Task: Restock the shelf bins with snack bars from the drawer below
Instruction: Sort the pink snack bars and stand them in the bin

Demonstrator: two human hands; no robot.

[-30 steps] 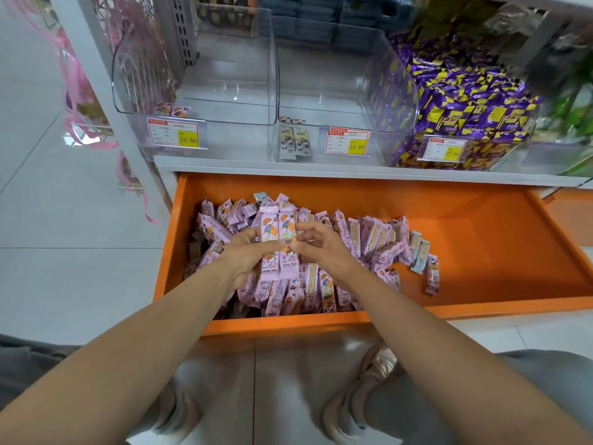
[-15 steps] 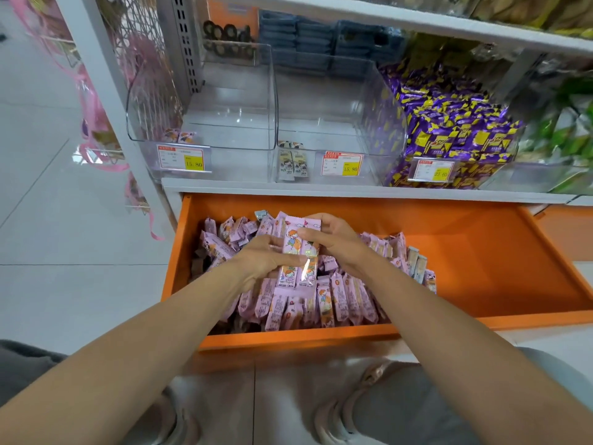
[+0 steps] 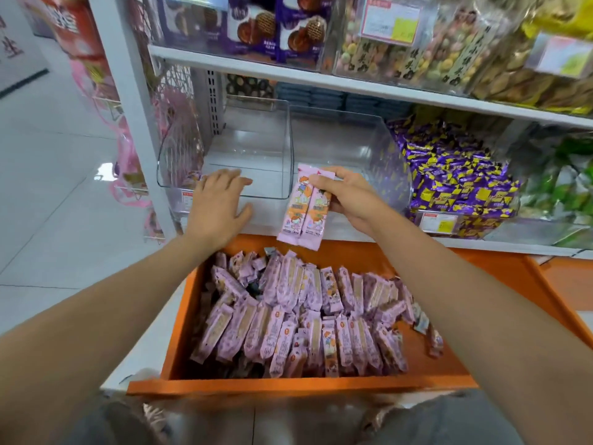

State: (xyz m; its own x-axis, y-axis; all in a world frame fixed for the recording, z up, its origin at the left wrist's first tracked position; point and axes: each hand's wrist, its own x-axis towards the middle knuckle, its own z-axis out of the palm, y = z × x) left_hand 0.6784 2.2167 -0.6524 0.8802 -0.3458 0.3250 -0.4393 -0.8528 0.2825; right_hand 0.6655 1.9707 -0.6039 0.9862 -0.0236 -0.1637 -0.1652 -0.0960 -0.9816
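Note:
An orange drawer [image 3: 500,284] stands pulled out below the shelf, its left half heaped with pink-wrapped snack bars [image 3: 298,319]. My right hand [image 3: 349,197] grips two pink snack bars [image 3: 303,210] side by side, upright, in front of the middle clear bin [image 3: 372,146]. My left hand [image 3: 218,203] rests with straight fingers on the front edge of the left clear bin [image 3: 256,139], which looks nearly bare inside. Both bins sit on the white shelf just above the drawer.
A third bin [image 3: 455,181] at the right is full of purple-and-yellow wrapped sweets. An upper shelf [image 3: 353,81] carries cookie boxes and bagged snacks. The white shelf upright [image 3: 128,101] stands left of the bins, with tiled floor [image 3: 48,187] beyond. My knees show at the bottom.
Both hands have risen out of the drawer. The right hand carried the two pink bars up to the bins; the left hand let go and moved to the left bin's front edge.

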